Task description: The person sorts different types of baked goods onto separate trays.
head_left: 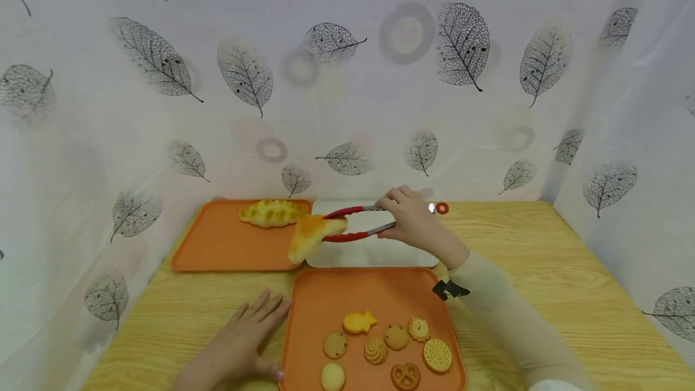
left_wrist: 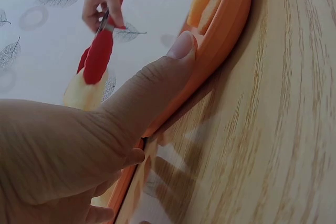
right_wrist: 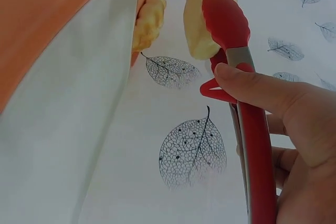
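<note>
Left hand [head_left: 244, 336] spread beside cookie tray [head_left: 374, 291], right hand [head_left: 412, 219] gripping tongs [head_left: 353, 236] with bread [head_left: 307, 237], white tray [head_left: 374, 255] below, braided loaf [head_left: 271, 214] nearby

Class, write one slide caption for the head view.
The right hand holds bread in red-tipped tongs; the left hand rests beside the orange cookie tray.

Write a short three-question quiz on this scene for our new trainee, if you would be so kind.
1. The right hand holds the triangular bread with which tool: A) fork, B) tongs, C) spatula?
2. True or false: the pretzel cookie lies on the white tray.
3. Where does the braided bread lie?

Key: 1: B. 2: False; it lies on the near orange tray. 3: On the far-left orange tray.
</note>
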{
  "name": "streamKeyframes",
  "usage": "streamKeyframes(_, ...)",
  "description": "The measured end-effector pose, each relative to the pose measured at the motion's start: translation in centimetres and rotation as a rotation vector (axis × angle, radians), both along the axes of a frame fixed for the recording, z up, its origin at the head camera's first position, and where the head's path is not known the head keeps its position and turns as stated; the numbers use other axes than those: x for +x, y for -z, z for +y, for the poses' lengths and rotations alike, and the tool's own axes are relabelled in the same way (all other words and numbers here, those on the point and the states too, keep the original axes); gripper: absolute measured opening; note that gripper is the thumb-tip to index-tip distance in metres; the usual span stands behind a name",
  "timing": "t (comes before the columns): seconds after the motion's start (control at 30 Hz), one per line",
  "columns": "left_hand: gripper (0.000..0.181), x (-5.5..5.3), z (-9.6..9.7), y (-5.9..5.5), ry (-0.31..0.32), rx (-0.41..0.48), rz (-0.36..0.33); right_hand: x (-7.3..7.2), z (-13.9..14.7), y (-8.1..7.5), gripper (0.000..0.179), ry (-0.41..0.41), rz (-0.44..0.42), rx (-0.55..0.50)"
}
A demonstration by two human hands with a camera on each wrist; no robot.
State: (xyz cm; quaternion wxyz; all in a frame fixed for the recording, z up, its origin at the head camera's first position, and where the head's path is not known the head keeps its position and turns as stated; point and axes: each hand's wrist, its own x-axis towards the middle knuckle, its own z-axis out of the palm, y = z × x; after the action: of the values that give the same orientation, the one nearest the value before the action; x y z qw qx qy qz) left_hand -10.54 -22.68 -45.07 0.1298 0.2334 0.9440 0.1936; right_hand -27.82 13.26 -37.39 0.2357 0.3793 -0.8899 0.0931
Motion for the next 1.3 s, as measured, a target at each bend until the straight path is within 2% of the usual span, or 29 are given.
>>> streamKeyframes(0.2, 0.12, 0.0, 0.0, -0.2, -0.004, -0.005, -0.007, -1.6, -4.1, -0.1, 0.057, 0.036, -0.045, 0.021)
streamKeyframes(0.33, 0.119, 0.1, 0.0, -0.3, -0.008, 0.002, -0.025, -2.6, -7.1, 0.2, 0.058, 0.048, -0.074, 0.076)
streamKeyframes(0.57, 0.119, 0.1, 0.0, -0.2, -0.005, -0.005, -0.003, -3.3, -11.3, 0.9, 0.061, 0.051, -0.122, 0.158)
streamKeyframes(0.7, 0.12, 0.2, 0.0, 0.0, -0.006, -0.013, 0.018, -3.0, -13.6, 1.2, 0.066, 0.063, -0.186, 0.216)
streamKeyframes(0.83, 0.119, 0.2, 0.1, 0.1, -0.002, -0.011, 0.041, -2.2, -15.6, 1.4, 0.066, 0.148, -0.253, 0.275)
streamKeyframes(0.97, 0.118, 0.3, 0.1, 0.1, 0.015, -0.004, 0.08, -1.4, -17.0, 1.5, 0.066, 0.213, -0.263, 0.321)
streamKeyframes(1.17, 0.116, 0.3, 0.1, 0.0, 0.02, 0.0, 0.095, -0.7, -17.6, 1.6, 0.07, 0.227, -0.289, 0.369)
streamKeyframes(1.3, 0.117, 0.2, 0.1, 0.1, 0.014, 0.0, 0.077, -0.6, -17.2, 1.7, 0.073, 0.235, -0.307, 0.349)
